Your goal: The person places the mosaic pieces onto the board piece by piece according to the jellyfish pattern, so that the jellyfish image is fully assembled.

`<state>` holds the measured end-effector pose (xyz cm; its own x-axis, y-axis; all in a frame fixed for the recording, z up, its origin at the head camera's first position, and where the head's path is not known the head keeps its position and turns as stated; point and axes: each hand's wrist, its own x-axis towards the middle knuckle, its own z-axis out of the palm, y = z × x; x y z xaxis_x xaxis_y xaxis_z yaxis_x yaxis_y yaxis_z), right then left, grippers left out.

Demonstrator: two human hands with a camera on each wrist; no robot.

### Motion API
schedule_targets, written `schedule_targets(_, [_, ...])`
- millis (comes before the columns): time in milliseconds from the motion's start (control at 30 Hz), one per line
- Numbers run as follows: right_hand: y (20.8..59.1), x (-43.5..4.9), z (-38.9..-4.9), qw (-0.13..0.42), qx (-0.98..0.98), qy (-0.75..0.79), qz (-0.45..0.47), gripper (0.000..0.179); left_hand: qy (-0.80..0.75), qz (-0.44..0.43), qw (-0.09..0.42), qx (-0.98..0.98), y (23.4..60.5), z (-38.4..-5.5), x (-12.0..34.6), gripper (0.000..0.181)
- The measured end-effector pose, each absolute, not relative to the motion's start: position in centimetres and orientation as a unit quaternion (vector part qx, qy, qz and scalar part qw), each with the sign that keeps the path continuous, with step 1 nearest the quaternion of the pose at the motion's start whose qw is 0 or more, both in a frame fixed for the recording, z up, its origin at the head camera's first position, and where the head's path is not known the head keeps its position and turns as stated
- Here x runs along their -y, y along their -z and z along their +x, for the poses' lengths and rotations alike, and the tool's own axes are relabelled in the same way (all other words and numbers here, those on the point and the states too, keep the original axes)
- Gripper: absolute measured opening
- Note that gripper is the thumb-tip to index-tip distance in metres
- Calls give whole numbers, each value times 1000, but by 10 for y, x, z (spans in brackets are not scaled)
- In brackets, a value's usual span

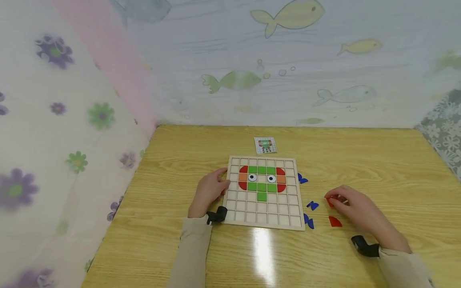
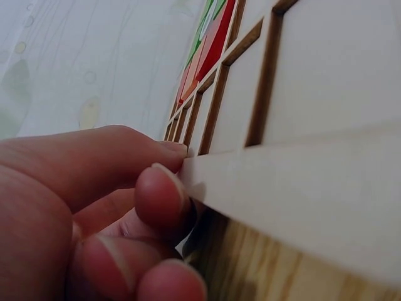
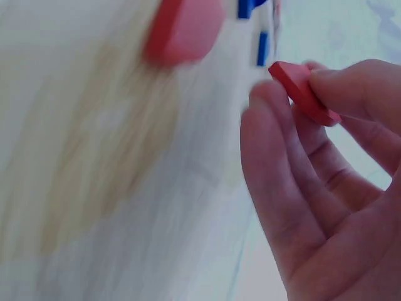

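Fish (image 1: 298, 14) decorate the wall (image 1: 219, 110); I see the left hand (image 1: 209, 190) gripping a board (image 1: 251, 217) partly filled with coloured tiles (image 1: 262, 196), the right hand (image 1: 360, 207) pinching a red piece (image 3: 299, 91).

Board (image 1: 251, 217) against left hand (image 1: 209, 189): pale bare-looking wood, smooth, matt. Table (image 1: 144, 224) around left hand: wood-grain top, glossy, bright reflection (image 1: 263, 250) right of left sleeve (image 1: 194, 249). Sleeve itself: matt cloth. Red piece (image 3: 299, 91) in right hand (image 1: 360, 209): smooth, wood or plastic unclear. Card (image 1: 265, 145) ahead, right of left hand: printed, paper-like. Black camera (image 1: 364, 247) by right hand: plastic-looking.
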<state>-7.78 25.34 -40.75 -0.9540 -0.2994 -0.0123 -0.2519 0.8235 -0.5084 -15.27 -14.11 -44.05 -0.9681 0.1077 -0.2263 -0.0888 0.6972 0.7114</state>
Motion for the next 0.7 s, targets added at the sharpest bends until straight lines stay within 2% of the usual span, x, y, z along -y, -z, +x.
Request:
schedule_targets(233, [409,-227,-89,67,-940,307,-135,17,-398,-1,122,-909,440,-152,141,50])
schedule_targets(533, [408,-190,-103,70,-932,306,-181,15,-401,-1,117,-909,440,-154,142,50])
schedule_targets(700, [409,-172,-109,94,-922,327,-186,15,-407,5,118,-906,441,-153,142,49])
